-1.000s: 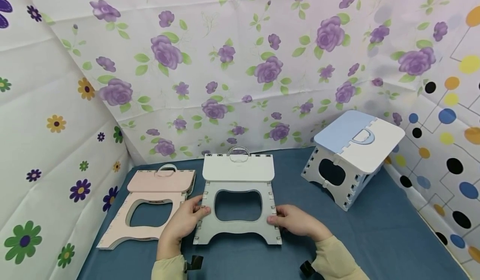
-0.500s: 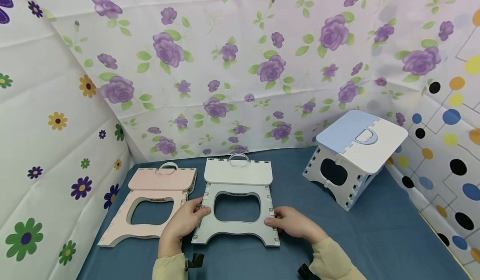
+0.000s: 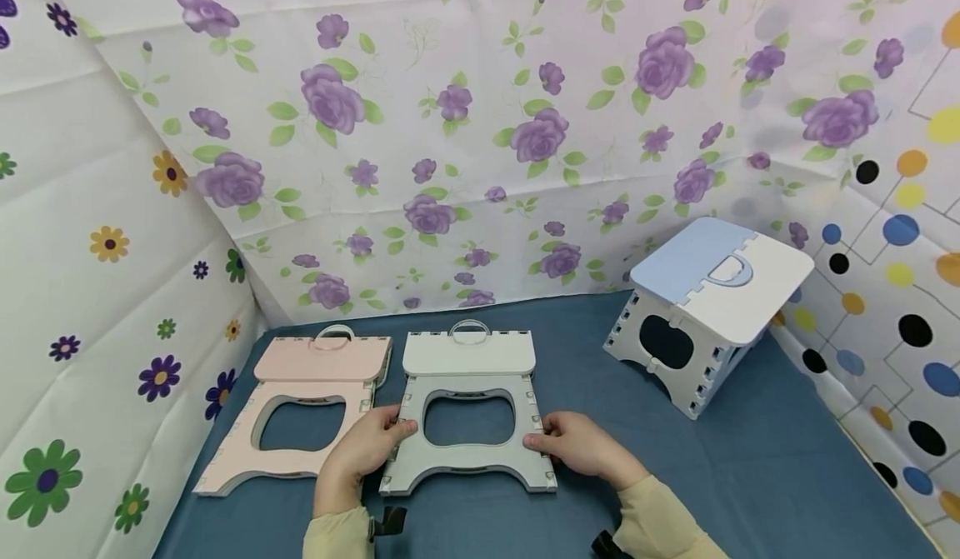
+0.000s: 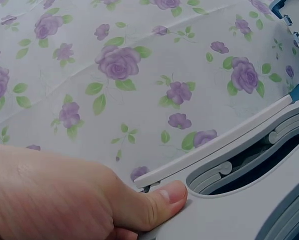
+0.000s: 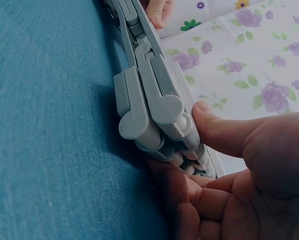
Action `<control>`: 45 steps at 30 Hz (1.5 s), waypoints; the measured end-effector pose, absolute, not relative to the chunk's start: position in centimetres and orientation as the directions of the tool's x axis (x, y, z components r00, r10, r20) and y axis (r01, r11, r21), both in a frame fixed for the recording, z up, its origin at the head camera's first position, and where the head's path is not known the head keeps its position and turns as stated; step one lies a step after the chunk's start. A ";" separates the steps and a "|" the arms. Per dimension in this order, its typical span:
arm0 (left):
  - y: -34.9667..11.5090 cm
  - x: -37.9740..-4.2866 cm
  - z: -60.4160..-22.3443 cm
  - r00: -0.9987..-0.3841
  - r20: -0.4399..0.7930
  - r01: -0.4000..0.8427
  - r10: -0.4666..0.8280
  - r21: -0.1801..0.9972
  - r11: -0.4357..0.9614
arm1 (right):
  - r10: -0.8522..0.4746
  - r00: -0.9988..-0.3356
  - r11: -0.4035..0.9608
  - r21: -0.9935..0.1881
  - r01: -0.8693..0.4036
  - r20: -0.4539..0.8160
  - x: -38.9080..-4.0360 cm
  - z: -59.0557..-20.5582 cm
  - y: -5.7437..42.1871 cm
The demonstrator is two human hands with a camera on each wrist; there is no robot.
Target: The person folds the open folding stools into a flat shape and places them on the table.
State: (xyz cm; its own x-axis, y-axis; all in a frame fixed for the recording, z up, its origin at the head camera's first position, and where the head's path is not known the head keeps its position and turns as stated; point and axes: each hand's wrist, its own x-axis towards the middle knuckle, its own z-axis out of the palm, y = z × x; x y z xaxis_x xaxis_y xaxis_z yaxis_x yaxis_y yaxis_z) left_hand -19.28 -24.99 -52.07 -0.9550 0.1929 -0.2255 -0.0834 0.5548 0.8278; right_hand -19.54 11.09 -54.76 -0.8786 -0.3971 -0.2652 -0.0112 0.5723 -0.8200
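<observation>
A folded white-and-grey folding stool (image 3: 468,354) lies nearly flat in the middle of the blue cloth, its small handle at the far end. My left hand (image 3: 365,451) grips its left side, thumb on top; the left wrist view shows that thumb (image 4: 172,192) pressed near the oval opening. On the other side my right hand (image 3: 587,444) holds the stool's right edge. In the right wrist view, the thumb (image 5: 207,122) is over the top face and the fingers (image 5: 204,205) curl under the hinged edge, close to the cloth.
A folded pink folding stool (image 3: 322,359) lies just left of my left hand. Unfolded at the back right stands a blue-and-white folding stool (image 3: 722,280). Flowered sheets (image 3: 465,126) hang behind and at the left, a dotted one (image 3: 892,334) at the right.
The white-and-grey stool has tipped down flatter, its handle end lower and nearer. Both hands keep hold of it and have shifted slightly left. The other stools stay put.
</observation>
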 end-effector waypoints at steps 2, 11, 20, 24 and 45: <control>-25.0 -19.3 -52.1 -0.952 -0.232 -0.087 0.198 0.829 0.552 | -0.392 -0.880 0.574 -0.819 -0.006 -0.269 -19.5 -54.8 11.1; -25.1 -19.2 -52.0 -0.954 -0.253 -0.108 0.162 0.792 0.601 | -0.361 -0.890 0.578 -0.816 0.020 -0.277 -19.5 -54.6 11.0; -26.6 -18.4 -51.0 -0.957 -0.251 -0.117 0.146 0.794 0.596 | -0.346 -0.903 0.588 -0.809 0.005 -0.256 -19.4 -54.8 10.7; -27.5 -18.2 -51.0 -0.971 -0.222 -0.134 0.089 0.812 0.569 | -0.316 -0.917 0.603 -0.798 0.004 -0.243 -19.3 -55.0 10.6; -27.4 -18.2 -50.3 -0.995 -0.098 -0.081 0.012 0.878 0.472 | -0.234 -0.957 0.684 -0.729 -0.038 -0.170 -18.8 -55.0 9.4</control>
